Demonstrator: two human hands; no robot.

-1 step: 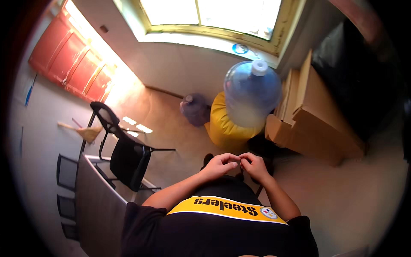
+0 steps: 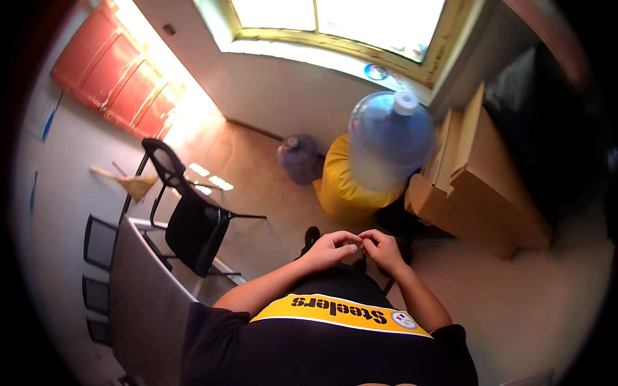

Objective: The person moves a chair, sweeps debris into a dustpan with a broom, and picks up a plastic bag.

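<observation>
My left hand (image 2: 331, 250) and my right hand (image 2: 385, 251) meet in front of my body, fingertips to fingertips. Both have bent fingers closed toward the thumbs. Anything between the fingertips is too small or hidden to make out. Beyond them, a large translucent blue water jug (image 2: 391, 145) with a white cap stands on a yellow bag-like bundle (image 2: 338, 186). Neither hand touches these. A second, darker water jug (image 2: 299, 159) is on the floor to their left.
Brown cardboard boxes (image 2: 479, 186) lean at the right beside black plastic sheeting (image 2: 547, 122). At the left are a black chair (image 2: 198, 235), a dark table (image 2: 145, 296), more chairs and a broom (image 2: 137, 186) by the wall. A red door (image 2: 119, 77) and a window (image 2: 367, 26) are farther back.
The view has turned slightly, so the window, jugs and boxes sit a little farther right in the picture. My hands keep the same pose.
</observation>
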